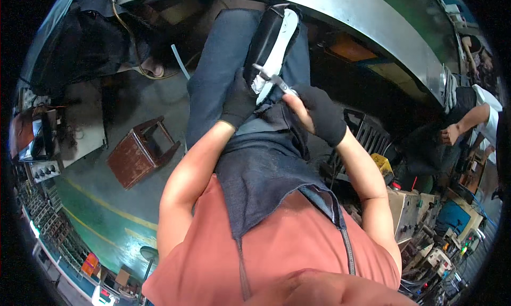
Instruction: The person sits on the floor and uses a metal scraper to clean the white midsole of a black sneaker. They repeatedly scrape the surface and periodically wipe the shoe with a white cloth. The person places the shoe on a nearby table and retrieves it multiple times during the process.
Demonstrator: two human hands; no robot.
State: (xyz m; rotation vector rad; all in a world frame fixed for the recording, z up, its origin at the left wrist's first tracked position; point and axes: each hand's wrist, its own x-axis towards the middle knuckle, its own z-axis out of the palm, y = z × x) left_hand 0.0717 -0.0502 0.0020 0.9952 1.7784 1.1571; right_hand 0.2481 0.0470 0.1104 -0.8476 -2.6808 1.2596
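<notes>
A black shoe or boot upper lies along my lap, its pale underside turned up. My left hand, in a black fingerless glove, is closed around its near left edge; some fingers are hidden by the shoe. Crumpled white material shows at this near end. In a matching glove, my right hand grips a metal hand tool with a hammer-like head. The tool's head is over the near part of the underside; whether it touches cannot be told. Beneath the shoe is my dark apron.
A metal-edged workbench curves across the far side. On the left floor lies a brown wooden stool, with another person's foot beyond it. At right are a dark slatted chair, machinery and a co-worker's arm.
</notes>
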